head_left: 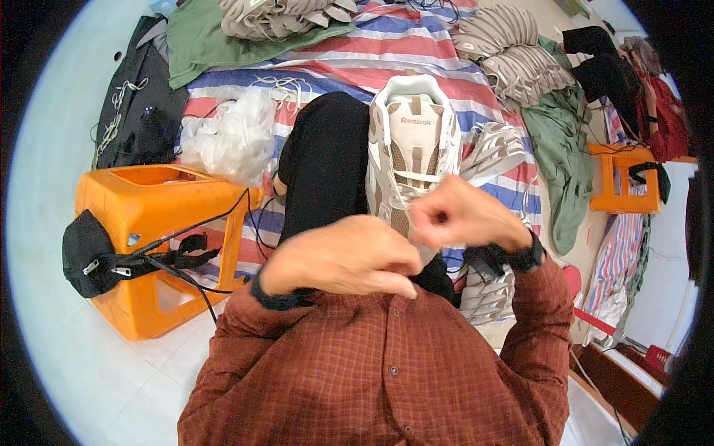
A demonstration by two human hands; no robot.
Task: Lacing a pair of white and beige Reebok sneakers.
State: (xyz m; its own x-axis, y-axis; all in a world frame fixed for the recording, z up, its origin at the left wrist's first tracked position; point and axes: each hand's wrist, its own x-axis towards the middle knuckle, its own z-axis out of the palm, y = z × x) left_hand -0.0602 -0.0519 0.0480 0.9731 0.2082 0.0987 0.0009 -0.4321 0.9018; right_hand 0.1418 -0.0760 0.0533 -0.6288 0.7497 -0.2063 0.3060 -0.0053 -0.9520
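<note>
A white and beige sneaker (411, 141) rests on my lap with its heel pointing away from me and white laces across its tongue. My left hand (343, 256) lies over the near end of the shoe with fingers curled, hiding the toe. My right hand (462, 214) is closed in a fist beside the laces and appears to pinch a lace end, though the lace between the fingers is hard to make out. Both sleeves are rust-red plaid.
An orange plastic stool (141, 245) lies on its side at left with a black pouch and cables on it. A striped sheet (416, 52) holds stacks of beige shoe uppers (513, 52), a clear plastic bag (227, 137) and green cloth (565, 149). A second orange stool (621, 178) and another person sit far right.
</note>
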